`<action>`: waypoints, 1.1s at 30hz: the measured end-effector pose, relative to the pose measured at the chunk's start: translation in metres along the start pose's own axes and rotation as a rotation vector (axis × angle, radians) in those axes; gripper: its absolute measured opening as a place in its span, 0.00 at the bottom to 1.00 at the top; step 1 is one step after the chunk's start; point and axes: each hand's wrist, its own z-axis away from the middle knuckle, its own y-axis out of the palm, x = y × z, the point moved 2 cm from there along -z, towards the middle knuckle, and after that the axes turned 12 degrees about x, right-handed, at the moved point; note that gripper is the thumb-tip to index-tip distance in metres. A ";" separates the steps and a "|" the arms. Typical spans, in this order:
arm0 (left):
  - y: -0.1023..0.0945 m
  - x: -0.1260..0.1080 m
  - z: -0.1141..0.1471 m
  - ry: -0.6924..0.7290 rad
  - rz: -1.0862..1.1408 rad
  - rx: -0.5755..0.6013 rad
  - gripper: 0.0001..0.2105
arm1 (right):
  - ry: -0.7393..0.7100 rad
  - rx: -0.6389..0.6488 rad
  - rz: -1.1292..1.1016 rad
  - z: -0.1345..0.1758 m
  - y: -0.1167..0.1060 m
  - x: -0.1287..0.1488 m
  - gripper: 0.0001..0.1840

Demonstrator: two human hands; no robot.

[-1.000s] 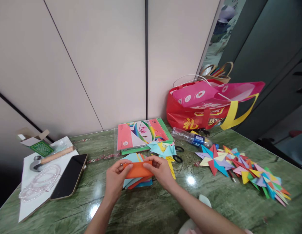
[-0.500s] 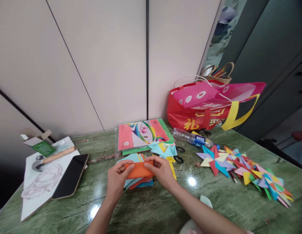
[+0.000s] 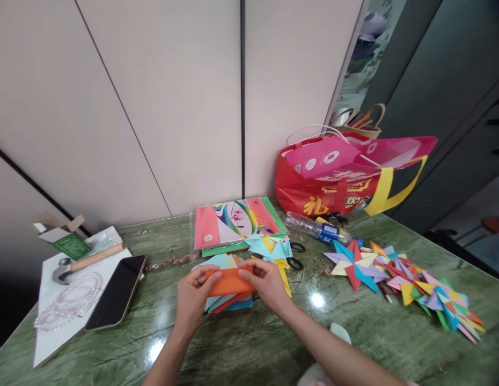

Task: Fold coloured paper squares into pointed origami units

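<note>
A: Report the pose of the left hand [image 3: 193,292].
B: From where I stand, it is at the left end of the orange paper [image 3: 230,282]. The thumb lies on the near face and points inward. The index finger bends along the upper edge. The fingers grip the paper.

A: And the right hand [image 3: 269,281]?
B: It mirrors the left at the opposite end. The thumb presses the near face, with its tip pointing at the other thumb and a gap between the two. The fingers are closed on the paper, the index finger at the upper edge.

A: Forearms?
B: The left one rises steeply from the lower edge of the view. The right one crosses at a flatter slant from the lower right.

A: Position of the paper?
B: Level between both hands, in front of a pile [image 3: 227,303] of coloured sheets on the table [image 3: 253,343]. I cannot tell whether it touches the pile.

A: Adjacent items?
B: Scissors [image 3: 295,263], just right of the right hand, their black handles showing. Folded stars [image 3: 355,264] lie farther right. The phone [image 3: 116,292] lies left of the left hand, near the hammer [image 3: 88,259].
</note>
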 end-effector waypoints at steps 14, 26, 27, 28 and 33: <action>-0.002 -0.003 0.001 0.015 -0.043 0.018 0.11 | -0.005 0.008 0.017 -0.001 -0.003 0.001 0.09; -0.005 -0.017 0.000 -0.026 -0.276 0.274 0.09 | 0.034 0.092 0.101 -0.001 0.000 -0.003 0.10; -0.005 -0.017 0.000 -0.027 -0.313 0.287 0.08 | 0.037 0.105 0.103 -0.001 0.001 -0.003 0.09; -0.004 -0.017 0.000 -0.025 -0.346 0.296 0.08 | 0.039 0.118 0.100 -0.001 0.001 -0.003 0.10; 0.000 -0.016 0.000 0.015 -0.411 0.366 0.07 | 0.035 0.165 0.074 0.000 0.002 -0.003 0.10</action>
